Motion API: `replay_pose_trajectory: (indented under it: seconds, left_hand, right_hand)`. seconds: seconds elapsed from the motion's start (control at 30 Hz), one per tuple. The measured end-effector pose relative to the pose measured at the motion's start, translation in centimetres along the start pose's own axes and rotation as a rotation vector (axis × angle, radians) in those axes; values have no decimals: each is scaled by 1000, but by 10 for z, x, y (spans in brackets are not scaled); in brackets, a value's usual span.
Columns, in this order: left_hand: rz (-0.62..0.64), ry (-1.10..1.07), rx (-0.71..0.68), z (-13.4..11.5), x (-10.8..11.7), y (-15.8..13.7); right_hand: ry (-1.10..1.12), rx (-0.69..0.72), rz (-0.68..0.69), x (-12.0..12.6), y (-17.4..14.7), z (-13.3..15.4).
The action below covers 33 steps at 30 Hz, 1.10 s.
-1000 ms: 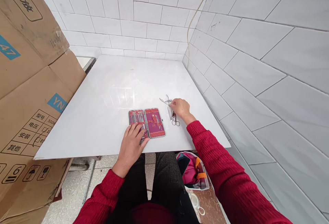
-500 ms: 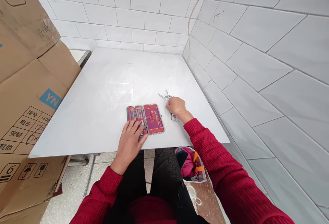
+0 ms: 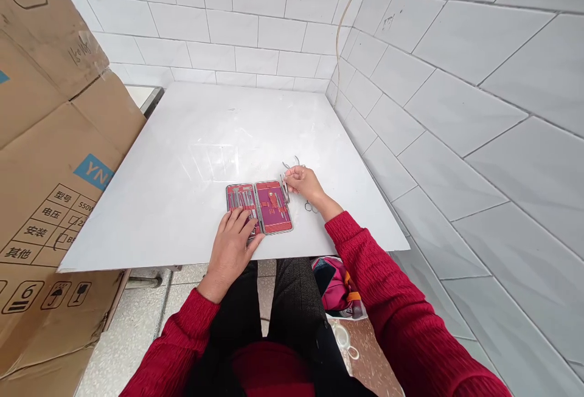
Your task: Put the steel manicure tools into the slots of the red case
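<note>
An unfolded manicure case with a red and purple lining lies on the white table. Slim metal tools sit in loops in its left half, and an orange-handled piece with a few small tools in its right half. My left hand rests with spread fingers on the near part of the left half, covering some tools. Just beyond the case's right edge, my right hand pinches a slim metal tool, its exact kind unclear. Nippers lie partly hidden behind that hand. Small scissors show their finger rings below it.
A large cardboard box stands along the left side of the white table. Tiled walls border the back and right, with a thin cable in the corner. Below the front edge sits a bag of colourful cloth.
My right hand has moved left and slightly up, from the loose tools to the case's right edge, with a slim metal tool now in its fingers. My left hand stays on the case.
</note>
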State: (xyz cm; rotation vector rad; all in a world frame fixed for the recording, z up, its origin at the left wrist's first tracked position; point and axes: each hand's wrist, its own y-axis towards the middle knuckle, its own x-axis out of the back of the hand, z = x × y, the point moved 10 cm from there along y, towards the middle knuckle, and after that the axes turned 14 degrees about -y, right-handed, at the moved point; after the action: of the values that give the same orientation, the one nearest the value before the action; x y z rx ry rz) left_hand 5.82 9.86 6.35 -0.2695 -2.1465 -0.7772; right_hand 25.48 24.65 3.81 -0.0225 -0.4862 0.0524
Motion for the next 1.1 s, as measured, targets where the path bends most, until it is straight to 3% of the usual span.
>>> replay_pose_trajectory:
  seconds: [0.2,0.53,0.8,1.1]
  left_hand:
    - [-11,10,5,1,1,-1]
    - [-8,14,-5,-1,0,1]
    - [-7,32,-15,-1,0,2]
    - [-10,10,-15,-1,0,3]
  right_hand:
    - [113,54,26,-15,3,14]
    - [179,96,63,-23,3,0]
    - [15,65,-37,-20,5,-4]
    - [-63,27,-41,-20,-6,-7]
